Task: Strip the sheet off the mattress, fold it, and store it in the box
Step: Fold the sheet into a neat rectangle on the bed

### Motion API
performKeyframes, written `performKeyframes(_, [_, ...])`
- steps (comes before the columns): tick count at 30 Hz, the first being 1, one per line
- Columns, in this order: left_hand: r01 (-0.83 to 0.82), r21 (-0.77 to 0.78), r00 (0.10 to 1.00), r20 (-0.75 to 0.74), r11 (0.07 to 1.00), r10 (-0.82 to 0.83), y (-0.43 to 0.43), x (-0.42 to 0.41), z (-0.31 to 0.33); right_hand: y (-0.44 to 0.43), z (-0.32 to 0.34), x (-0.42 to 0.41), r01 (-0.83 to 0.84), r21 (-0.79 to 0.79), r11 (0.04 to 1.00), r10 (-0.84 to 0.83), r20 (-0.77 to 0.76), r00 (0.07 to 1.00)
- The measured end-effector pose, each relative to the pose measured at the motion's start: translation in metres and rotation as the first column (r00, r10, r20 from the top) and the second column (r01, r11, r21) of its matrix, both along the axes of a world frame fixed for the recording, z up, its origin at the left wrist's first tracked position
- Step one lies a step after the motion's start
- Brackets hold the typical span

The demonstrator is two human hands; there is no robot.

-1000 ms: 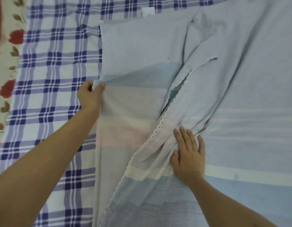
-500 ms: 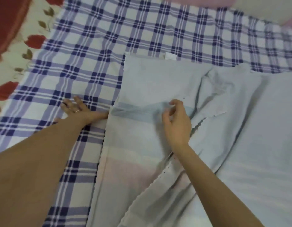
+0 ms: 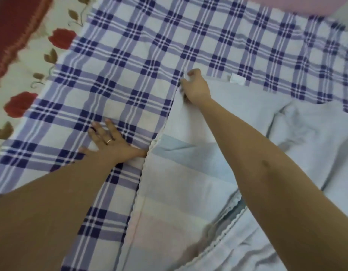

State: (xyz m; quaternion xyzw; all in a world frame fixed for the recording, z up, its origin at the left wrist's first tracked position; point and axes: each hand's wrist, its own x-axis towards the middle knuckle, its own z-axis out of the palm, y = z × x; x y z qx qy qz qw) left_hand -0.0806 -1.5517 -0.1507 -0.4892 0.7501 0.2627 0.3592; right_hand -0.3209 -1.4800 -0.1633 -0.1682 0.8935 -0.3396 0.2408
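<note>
Head view looks down on the pale blue sheet (image 3: 179,182), which lies spread over a blue-and-white checked cloth (image 3: 130,55) and fills the near and right part of the picture. The right hand (image 3: 196,89) grips the sheet's far left corner, fingers curled round the fabric and thumb hooked over the top. From that grip the sheet's scalloped edge (image 3: 147,163) runs back toward the person, and faint pink, white and blue bands cross the sheet below the hand. Right of the grip, a small white label (image 3: 237,80) sticks out from the sheet's far edge. Farther right and nearer, the sheet is rumpled into soft folds, and a second lacy edge (image 3: 227,222) shows under the right forearm.

Left of the grip and nearer the person, the left hand (image 3: 108,143) lies flat on the checked cloth with fingers spread, holding nothing, its thumb reaching to the scalloped edge. A ring (image 3: 109,141) sits on one finger. Beyond the checked cloth, far left, is a cream flowered cloth (image 3: 18,79) with red roses, and a red cloth (image 3: 11,22) in the corner.
</note>
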Motion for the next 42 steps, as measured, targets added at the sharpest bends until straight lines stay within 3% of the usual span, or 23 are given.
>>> performKeyframes(3, [0.003,0.005,1.0,0.011,1.0,-0.003,0.002,0.0,0.008,-0.003,0.007,-0.014,-0.057,0.04,0.998,0.055,0.057,0.997])
performKeyframes(7, [-0.021,0.016,1.0,0.012,1.0,0.021,0.002,-0.002,0.012,-0.008,0.015,-0.026,-0.213,0.307,0.928,0.258,-0.112,0.96])
performKeyframes(14, [-0.027,0.038,0.999,0.018,0.999,0.027,0.001,-0.004,0.017,-0.004,0.018,-0.026,-0.264,0.324,0.908,0.369,-0.325,0.871])
performKeyframes(18, [-0.031,0.04,0.999,0.024,0.999,0.03,0.001,-0.005,0.016,-0.003,0.013,-0.022,-0.232,0.174,0.957,0.28,-0.347,0.895])
performKeyframes(24, [-0.035,0.039,0.999,0.021,0.999,0.034,0.001,-0.004,0.016,-0.004,0.006,-0.025,-0.258,0.246,0.934,0.329,-0.318,0.889])
performKeyframes(30, [-0.057,0.023,0.998,0.027,0.998,0.056,0.002,-0.004,0.014,0.003,0.003,-0.023,-0.176,0.137,0.975,0.216,-0.39,0.895])
performKeyframes(36, [-0.053,0.049,0.999,0.006,0.997,0.052,0.0,-0.003,0.017,-0.028,0.031,-0.058,0.068,-0.01,0.998,-0.068,-0.267,0.961])
performKeyframes(39, [-0.057,0.063,0.998,0.005,0.996,0.057,0.0,-0.001,0.017,-0.046,0.038,-0.064,0.086,0.084,0.993,-0.066,-0.215,0.974])
performKeyframes(42, [-0.057,0.074,0.998,0.005,0.996,0.057,-0.001,-0.003,0.011,-0.055,0.015,-0.066,0.127,0.073,0.989,-0.114,-0.162,0.98])
